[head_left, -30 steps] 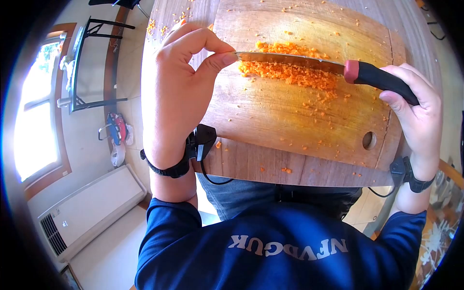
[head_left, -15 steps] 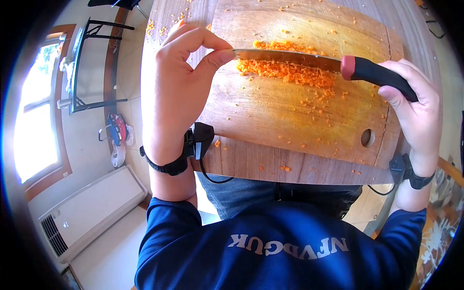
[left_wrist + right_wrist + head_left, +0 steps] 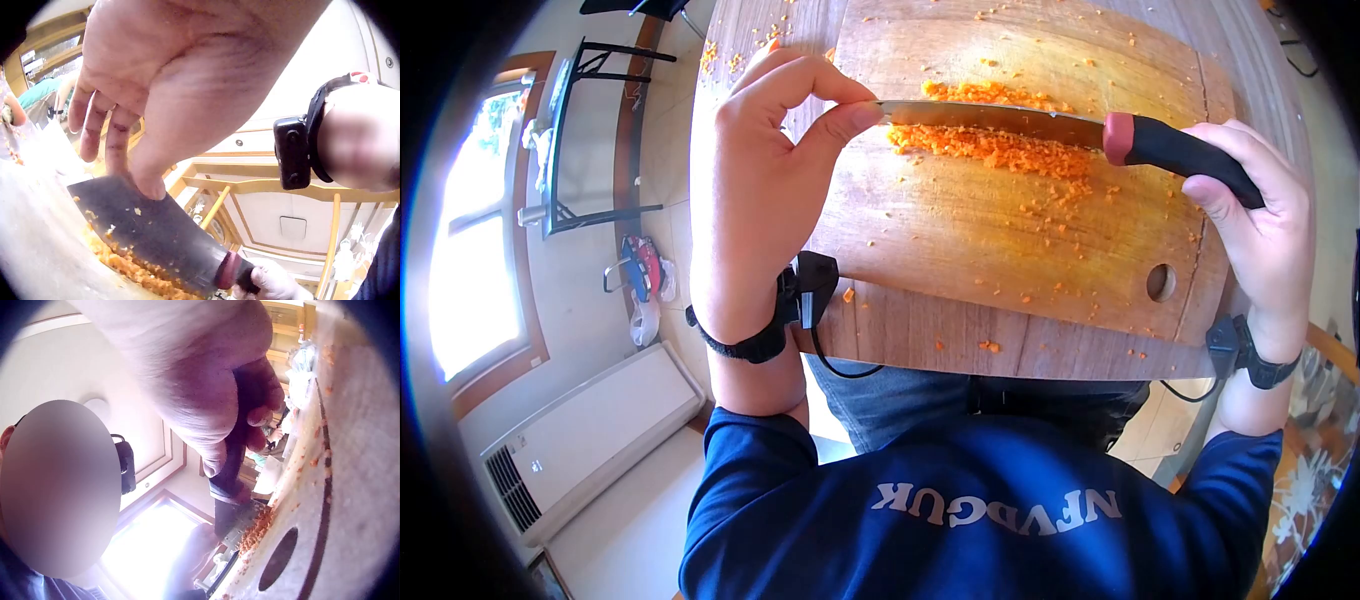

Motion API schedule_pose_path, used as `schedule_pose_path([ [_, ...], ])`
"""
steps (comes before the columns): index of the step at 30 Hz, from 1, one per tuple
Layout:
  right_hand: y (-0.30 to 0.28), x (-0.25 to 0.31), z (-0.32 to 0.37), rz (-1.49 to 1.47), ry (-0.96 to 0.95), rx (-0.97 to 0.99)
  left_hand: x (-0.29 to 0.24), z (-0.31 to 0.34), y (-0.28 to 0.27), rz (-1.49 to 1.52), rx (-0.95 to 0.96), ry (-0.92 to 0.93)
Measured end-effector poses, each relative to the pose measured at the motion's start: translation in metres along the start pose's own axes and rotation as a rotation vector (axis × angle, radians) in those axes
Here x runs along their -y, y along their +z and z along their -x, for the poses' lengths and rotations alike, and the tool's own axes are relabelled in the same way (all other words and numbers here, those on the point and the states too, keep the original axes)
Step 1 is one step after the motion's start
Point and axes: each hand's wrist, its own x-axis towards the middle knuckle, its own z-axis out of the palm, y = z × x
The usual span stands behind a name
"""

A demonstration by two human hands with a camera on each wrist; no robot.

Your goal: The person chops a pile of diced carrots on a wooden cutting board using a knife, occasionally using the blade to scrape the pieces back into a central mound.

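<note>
A broad-bladed kitchen knife (image 3: pixel 1000 118) stands on edge across the wooden cutting board (image 3: pixel 940 245), its blade running through a long heap of minced carrot (image 3: pixel 1000 152). The left hand (image 3: pixel 775 170) pinches the blade's tip end between thumb and index finger. At the other end, the right hand (image 3: pixel 1258 220) grips the black handle, which has a red collar. Carrot lies along both sides of the blade in the head view. In the left wrist view, bits cling to the flat of the blade (image 3: pixel 156 225), and the left hand's other fingers are spread away from it.
Carrot crumbs (image 3: pixel 990 347) dot the wooden table (image 3: pixel 920 320) in front of the board. More crumbs lie beyond the left hand. The board has a round hole (image 3: pixel 1153 292) near its right front corner. Both wrists wear straps with cameras (image 3: pixel 813 285).
The knife has tilted a little, so more of its blade's face shows in the head view. Both hands keep the same hold, and the carrot heap looks unchanged.
</note>
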Motion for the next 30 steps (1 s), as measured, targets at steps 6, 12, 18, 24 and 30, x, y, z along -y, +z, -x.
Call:
schedule_pose_path([
  [6,-0.0013,0.0019,-0.0008,0.027,-0.007,0.010,-0.0007,0.0000,-0.0013,0.000,0.040,-0.051],
  [12,-0.0037,0.0014,0.0006,-0.020,-0.047,-0.009,-0.0010,0.0001,-0.0042,0.041,-0.022,0.008],
  [18,0.0028,0.0004,0.0020,-0.010,-0.013,-0.002,-0.0005,0.0000,-0.0035,-0.004,0.051,-0.032],
  [24,-0.0049,-0.0025,0.0028,0.003,-0.071,-0.008,-0.0051,0.0011,-0.0064,0.020,0.000,-0.019],
  [30,-0.0014,0.0003,0.0006,-0.014,-0.024,0.044,-0.0032,0.0018,-0.0056,-0.007,0.079,-0.055],
])
